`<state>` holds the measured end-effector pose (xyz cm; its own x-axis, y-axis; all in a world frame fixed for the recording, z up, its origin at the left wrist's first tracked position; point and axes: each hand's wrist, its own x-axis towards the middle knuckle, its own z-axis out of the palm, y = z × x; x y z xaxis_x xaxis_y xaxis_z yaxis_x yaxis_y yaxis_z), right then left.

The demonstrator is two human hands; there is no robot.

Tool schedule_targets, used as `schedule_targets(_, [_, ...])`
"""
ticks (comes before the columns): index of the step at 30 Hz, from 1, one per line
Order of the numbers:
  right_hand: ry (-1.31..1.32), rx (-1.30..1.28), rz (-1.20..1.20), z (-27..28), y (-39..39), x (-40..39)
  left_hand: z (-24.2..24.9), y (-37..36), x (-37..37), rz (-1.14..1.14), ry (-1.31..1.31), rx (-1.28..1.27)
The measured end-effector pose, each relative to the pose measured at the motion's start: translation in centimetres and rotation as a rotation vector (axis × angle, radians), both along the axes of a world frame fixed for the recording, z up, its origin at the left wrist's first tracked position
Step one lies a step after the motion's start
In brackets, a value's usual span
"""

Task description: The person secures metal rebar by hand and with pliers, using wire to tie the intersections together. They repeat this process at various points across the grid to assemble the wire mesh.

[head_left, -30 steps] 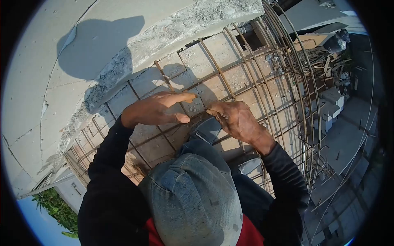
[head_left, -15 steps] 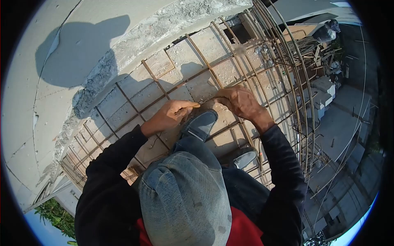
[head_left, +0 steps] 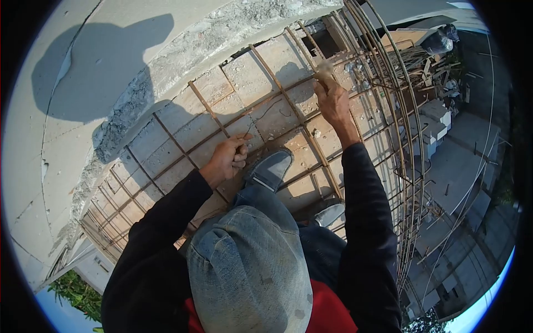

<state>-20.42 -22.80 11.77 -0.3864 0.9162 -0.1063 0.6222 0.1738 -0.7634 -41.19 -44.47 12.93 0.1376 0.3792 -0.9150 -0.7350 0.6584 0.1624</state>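
My left hand (head_left: 226,159) is closed in a pinch above the rebar grid, just left of my shoe. A thin bent tie wire (head_left: 265,114) runs up and right from its fingertips. My right hand (head_left: 334,104) reaches farther out, over a crossing of the rebar (head_left: 296,106) near the broken concrete edge. Its fingers are drawn together, and a blurred spot covers the tips, so what they hold is hidden. Under the grid lie pale panels strewn with concrete crumbs.
My shoes (head_left: 272,169) stand within the grid. A chipped concrete slab (head_left: 105,77) borders it at upper left. Long curved rebars (head_left: 408,111) bundle along the right side. Beyond them, lower down, are scrap wood, a plastic bag (head_left: 438,41) and white blocks (head_left: 436,114).
My hands were close together at the wire and have moved apart. The right went up and away to the far rebar; the left drew back slightly, its fingers curling.
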Motion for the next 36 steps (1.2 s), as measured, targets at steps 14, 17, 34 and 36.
schedule_targets(14, [-0.342,0.275,0.213,0.3,0.9,-4.1,-3.7,2.0,3.4,0.411,-0.496,0.004])
schedule_targets(17, [-0.505,0.188,0.295,0.7,1.9,-5.5,-3.9,2.1,4.1,0.459,-0.519,0.045])
schedule_targets(34, [-0.685,-0.147,0.188,-1.0,1.3,-8.3,-0.8,3.9,6.1,0.008,0.146,0.004])
schedule_targets(36, [-0.654,-0.070,0.142,-2.5,0.3,-8.2,-1.4,4.1,5.8,-0.304,0.431,0.185])
